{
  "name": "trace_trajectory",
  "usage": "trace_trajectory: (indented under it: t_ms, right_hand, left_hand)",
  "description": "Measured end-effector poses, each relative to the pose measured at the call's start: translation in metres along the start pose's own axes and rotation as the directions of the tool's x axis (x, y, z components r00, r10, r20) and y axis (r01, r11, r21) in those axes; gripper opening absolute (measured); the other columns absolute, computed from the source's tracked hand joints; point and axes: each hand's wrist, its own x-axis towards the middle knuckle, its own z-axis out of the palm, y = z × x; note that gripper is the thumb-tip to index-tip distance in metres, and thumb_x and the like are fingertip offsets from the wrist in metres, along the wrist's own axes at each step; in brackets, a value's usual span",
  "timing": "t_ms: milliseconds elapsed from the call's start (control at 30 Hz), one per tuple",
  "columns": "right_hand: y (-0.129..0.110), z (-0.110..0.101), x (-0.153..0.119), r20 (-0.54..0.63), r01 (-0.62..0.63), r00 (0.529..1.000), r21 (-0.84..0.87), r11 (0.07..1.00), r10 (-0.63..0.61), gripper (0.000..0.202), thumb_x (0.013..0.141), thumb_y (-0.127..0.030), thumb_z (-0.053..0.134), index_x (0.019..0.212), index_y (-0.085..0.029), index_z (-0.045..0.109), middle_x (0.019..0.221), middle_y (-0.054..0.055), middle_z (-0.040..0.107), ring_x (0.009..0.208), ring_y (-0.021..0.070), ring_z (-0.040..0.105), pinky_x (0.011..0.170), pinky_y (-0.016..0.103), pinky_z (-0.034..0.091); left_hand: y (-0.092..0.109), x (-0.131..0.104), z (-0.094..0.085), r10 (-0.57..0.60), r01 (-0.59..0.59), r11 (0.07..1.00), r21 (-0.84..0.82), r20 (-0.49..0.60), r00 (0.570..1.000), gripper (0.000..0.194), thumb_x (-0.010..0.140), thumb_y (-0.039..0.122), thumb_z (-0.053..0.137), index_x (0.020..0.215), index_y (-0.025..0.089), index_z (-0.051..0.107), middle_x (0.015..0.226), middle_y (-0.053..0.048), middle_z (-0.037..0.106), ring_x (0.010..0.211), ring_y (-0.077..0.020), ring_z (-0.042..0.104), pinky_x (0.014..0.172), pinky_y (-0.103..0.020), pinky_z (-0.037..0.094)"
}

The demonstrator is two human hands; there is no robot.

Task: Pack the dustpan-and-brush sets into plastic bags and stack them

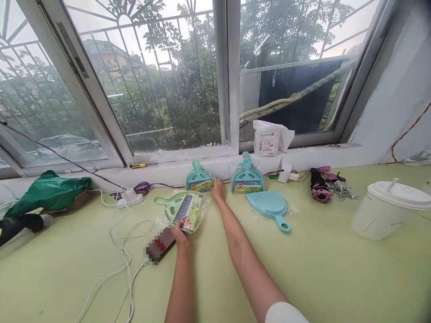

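Note:
My left hand (182, 235) is closed on the lower edge of a light green dustpan and brush set (180, 208), wrapped in clear plastic with a printed label. The set is tilted, its handle pointing left. My right hand (217, 190) grips the right edge of a turquoise dustpan and brush set (198, 177), which stands upright against the wall below the window. Right of that hand, a stack of similar wrapped sets (247, 175) stands upright. In front of the stack a blue dustpan (269, 205) lies face down, its handle towards me.
A phone (163, 246) on a white cable lies beside my left hand. Further left are a power strip (129, 199) and a green plastic bag (60, 190). On the right stand a lidded white bucket (387, 215) and a folded umbrella (319, 186). A wrapped package (267, 139) rests on the sill.

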Motion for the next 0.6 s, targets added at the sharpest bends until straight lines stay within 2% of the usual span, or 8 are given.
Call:
trace_trajectory:
  t_ms: [100, 200, 300, 433, 533, 567, 600]
  right_hand:
    - [-0.007, 0.009, 0.004, -0.047, -0.046, 0.998, 0.011, 0.999, 0.046, 0.032, 0.085, -0.03, 0.055, 0.115, -0.02, 0.047, 0.118, 0.013, 0.054, 0.104, 0.0248, 0.057, 0.079, 0.032, 0.045]
    - [-0.011, 0.014, 0.005, -0.028, -0.092, 0.995, 0.003, 0.996, 0.092, 0.034, 0.084, -0.032, 0.057, 0.114, -0.019, 0.046, 0.116, 0.014, 0.053, 0.102, 0.0258, 0.057, 0.078, 0.032, 0.045]
    - [-0.013, 0.018, 0.004, -0.031, -0.093, 0.995, 0.0, 0.996, 0.093, 0.036, 0.085, -0.033, 0.056, 0.115, -0.018, 0.043, 0.118, 0.016, 0.051, 0.106, 0.0272, 0.055, 0.08, 0.033, 0.045]
    - [-0.013, 0.015, -0.001, -0.112, -0.062, 0.992, 0.013, 0.998, 0.063, 0.049, 0.086, -0.037, 0.052, 0.126, -0.013, 0.035, 0.125, 0.021, 0.045, 0.111, 0.0284, 0.05, 0.082, 0.034, 0.044]
    - [-0.009, 0.006, -0.005, -0.137, 0.119, 0.983, -0.045, 0.992, -0.124, 0.044, 0.09, -0.038, 0.047, 0.126, -0.014, 0.038, 0.123, 0.018, 0.048, 0.112, 0.0268, 0.048, 0.087, 0.034, 0.042]
    - [-0.006, 0.001, -0.007, -0.095, 0.229, 0.967, -0.077, 0.97, -0.236, 0.038, 0.091, -0.037, 0.044, 0.123, -0.016, 0.043, 0.12, 0.016, 0.051, 0.111, 0.0257, 0.048, 0.089, 0.034, 0.041]
    - [-0.003, -0.003, -0.009, -0.021, 0.367, 0.929, -0.106, 0.924, -0.371, 0.034, 0.092, -0.036, 0.043, 0.12, -0.017, 0.047, 0.117, 0.014, 0.053, 0.11, 0.0249, 0.049, 0.09, 0.034, 0.04]
  left_hand:
    - [0.0, -0.007, 0.007, -0.041, 0.034, 0.997, -0.067, -0.116, 0.992, 0.025, 0.059, 0.009, 0.05, 0.081, 0.021, 0.046, 0.073, 0.001, 0.056, 0.07, -0.0154, 0.061, 0.059, -0.025, 0.052]
    - [0.002, -0.01, 0.01, -0.068, 0.056, 0.993, -0.1, -0.127, 0.99, 0.029, 0.057, 0.006, 0.053, 0.082, 0.02, 0.046, 0.073, 0.003, 0.055, 0.063, -0.0115, 0.058, 0.055, -0.021, 0.049]
    - [0.003, -0.011, 0.009, -0.064, 0.049, 0.992, -0.12, -0.128, 0.99, 0.029, 0.057, 0.007, 0.054, 0.082, 0.019, 0.046, 0.075, 0.002, 0.057, 0.065, -0.0125, 0.059, 0.057, -0.022, 0.05]
    - [0.003, -0.01, 0.007, -0.052, 0.04, 0.994, -0.105, -0.116, 0.992, 0.028, 0.058, 0.009, 0.052, 0.083, 0.018, 0.048, 0.076, 0.001, 0.059, 0.071, -0.0145, 0.061, 0.063, -0.025, 0.05]
    - [0.002, -0.01, 0.007, -0.048, 0.04, 0.995, -0.093, -0.087, 0.995, 0.03, 0.058, 0.01, 0.051, 0.087, 0.018, 0.05, 0.078, 0.001, 0.06, 0.072, -0.0143, 0.062, 0.063, -0.024, 0.049]
    - [0.001, -0.01, 0.007, -0.047, 0.039, 0.995, -0.093, -0.081, 0.996, 0.031, 0.058, 0.01, 0.051, 0.088, 0.018, 0.051, 0.079, 0.0, 0.06, 0.072, -0.014, 0.062, 0.062, -0.023, 0.049]
    - [0.001, -0.01, 0.007, -0.047, 0.04, 0.995, -0.094, -0.082, 0.996, 0.032, 0.058, 0.011, 0.052, 0.089, 0.018, 0.051, 0.08, 0.0, 0.06, 0.073, -0.0138, 0.062, 0.062, -0.022, 0.049]
